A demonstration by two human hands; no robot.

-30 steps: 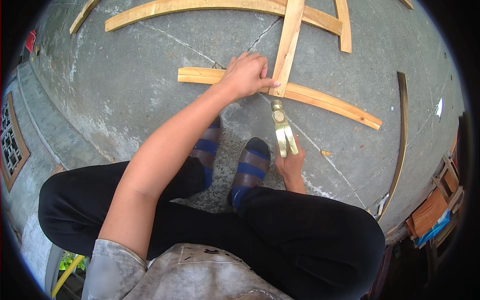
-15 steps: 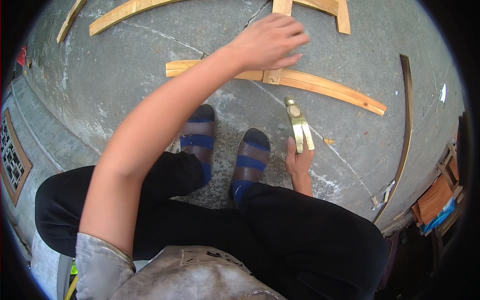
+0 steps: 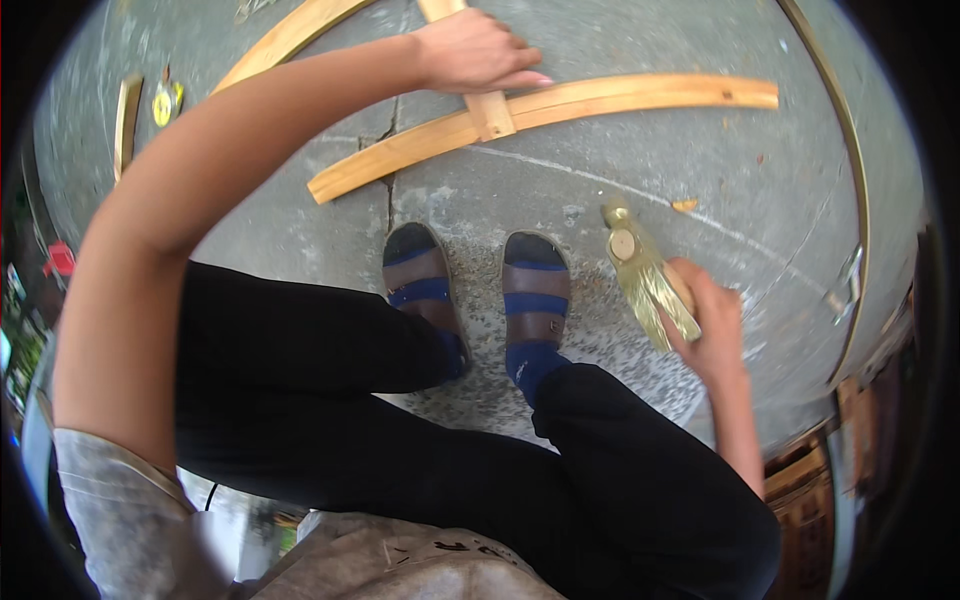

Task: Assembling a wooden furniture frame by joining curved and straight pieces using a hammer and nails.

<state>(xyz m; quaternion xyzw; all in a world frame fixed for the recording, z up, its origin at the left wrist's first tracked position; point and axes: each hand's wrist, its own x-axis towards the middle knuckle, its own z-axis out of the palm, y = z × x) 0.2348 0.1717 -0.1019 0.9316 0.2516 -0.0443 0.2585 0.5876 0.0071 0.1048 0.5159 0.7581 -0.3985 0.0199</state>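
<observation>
My right hand [image 3: 708, 310] is closed round the wooden handle of a claw hammer [image 3: 640, 270], whose brass-coloured head is raised on the right, beside my foot. My left arm reaches across the upper left. The left hand [image 3: 475, 50] lies over a short wooden crosspiece [image 3: 490, 115], fingers bent down at its right side; their tips are partly hidden. That crosspiece rests across a long curved wooden strip [image 3: 640, 105] on the floor, its near end overlapping the strip.
Another curved wooden piece [image 3: 290, 40] lies at the upper left, near a yellow tape measure [image 3: 167, 103] and a short wood piece [image 3: 127, 125]. A long thin strip [image 3: 850, 150] bends along the right, with a metal tool [image 3: 852, 280] beside it. My sandalled feet [image 3: 535, 290] stand on the concrete.
My right hand has lifted the hammer and turned it, further right. The left hand has come down onto the crosspiece. The view has turned, so the curved strip now slopes up to the right.
</observation>
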